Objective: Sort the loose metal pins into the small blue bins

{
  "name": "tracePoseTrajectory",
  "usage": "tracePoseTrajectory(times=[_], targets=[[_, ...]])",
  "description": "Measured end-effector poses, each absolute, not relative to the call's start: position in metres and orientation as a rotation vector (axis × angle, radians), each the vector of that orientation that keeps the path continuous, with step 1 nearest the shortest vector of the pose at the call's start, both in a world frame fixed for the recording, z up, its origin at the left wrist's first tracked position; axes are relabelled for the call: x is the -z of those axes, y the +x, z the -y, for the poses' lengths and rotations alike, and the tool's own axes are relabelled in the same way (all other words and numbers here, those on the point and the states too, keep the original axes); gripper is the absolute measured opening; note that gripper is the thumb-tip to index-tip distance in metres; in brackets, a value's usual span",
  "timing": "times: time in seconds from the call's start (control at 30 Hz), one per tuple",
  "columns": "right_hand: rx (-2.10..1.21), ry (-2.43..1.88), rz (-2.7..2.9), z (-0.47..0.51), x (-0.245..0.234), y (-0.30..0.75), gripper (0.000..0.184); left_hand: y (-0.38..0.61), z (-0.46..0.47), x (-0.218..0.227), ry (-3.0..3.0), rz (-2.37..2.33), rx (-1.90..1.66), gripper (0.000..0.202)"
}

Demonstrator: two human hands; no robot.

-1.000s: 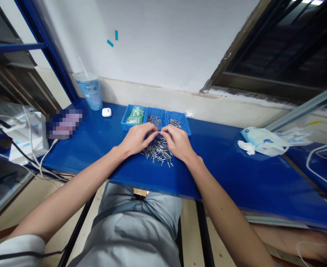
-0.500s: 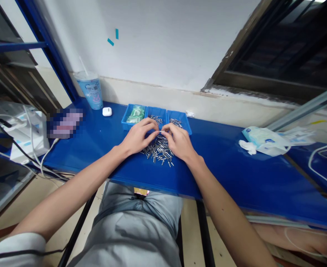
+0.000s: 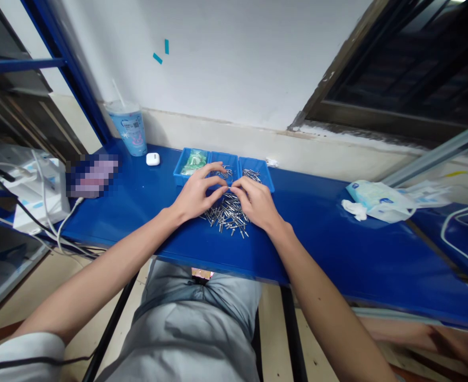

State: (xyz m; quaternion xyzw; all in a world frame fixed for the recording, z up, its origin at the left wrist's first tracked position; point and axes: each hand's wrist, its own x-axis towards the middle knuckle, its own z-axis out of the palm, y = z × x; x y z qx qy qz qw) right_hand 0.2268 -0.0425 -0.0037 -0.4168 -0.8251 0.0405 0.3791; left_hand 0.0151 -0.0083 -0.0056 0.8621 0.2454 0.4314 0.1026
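My left hand (image 3: pixel 196 192) pinches with thumb and index finger over the front of the blue bins, its other fingers raised and spread. Opposite it, my right hand (image 3: pixel 255 200) is closed in a pinch, its fingertips almost meeting the left ones. Between the fingertips shows a bit of a slim metal pin (image 3: pixel 229 188), mostly hidden by the fingers. Below both hands a heap of shiny metal pins (image 3: pixel 230 216), rivet-like in shape, lies on the blue table. More pins lie in the middle bin (image 3: pixel 224 157) and the right bin (image 3: pixel 264 171).
The left bin (image 3: pixel 181 161) holds a green-and-clear plastic packet (image 3: pixel 194 163). A blue cup with straw (image 3: pixel 129 130) and a white earphone case (image 3: pixel 152 159) stand left. At right lies a tissue pack (image 3: pixel 380 200); cables and a white power strip (image 3: pixel 45 196) crowd the left end. Another person's arm (image 3: pixel 412 339) shows lower right.
My left fingers have lifted and spread apart, while thumb and index stay pinched. Less of the pin shows between the fingertips. The other person's arm at lower right has shifted and is blurred.
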Motion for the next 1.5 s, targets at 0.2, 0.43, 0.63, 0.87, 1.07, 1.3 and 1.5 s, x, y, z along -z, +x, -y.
tracePoseTrajectory(times=[0.2,0.43,0.63,0.87,1.07,1.3,1.5], targets=[[-0.11,-1.08,2.114,0.0427,0.0043,0.2273,0.022,0.0146,0.0075,0.0064,2.554,-0.729,-1.272,0.013],[-0.139,-1.127,2.14,0.042,0.0054,0.2276,0.023,0.0138,0.007,0.0062,2.57,-0.759,-1.237,0.014],[-0.136,-1.14,2.153,0.0412,0.0059,0.2278,0.023,0.0133,0.0059,0.0073,2.579,-0.738,-1.253,0.014],[-0.143,-1.15,2.158,0.0413,0.006,0.2274,0.023,0.0127,0.0052,0.0072,2.58,-0.747,-1.233,0.014],[-0.141,-1.157,2.168,0.0412,0.0064,0.2274,0.023,0.0125,0.0051,0.0071,2.585,-0.732,-1.246,0.015],[-0.166,-1.2,2.171,0.0421,0.0059,0.2271,0.024,0.0121,0.0029,0.0093,2.598,-0.724,-1.257,0.014],[-0.184,-1.208,2.167,0.0429,0.0043,0.2264,0.024,0.0123,0.0027,0.0092,2.59,-0.706,-1.269,0.013]])
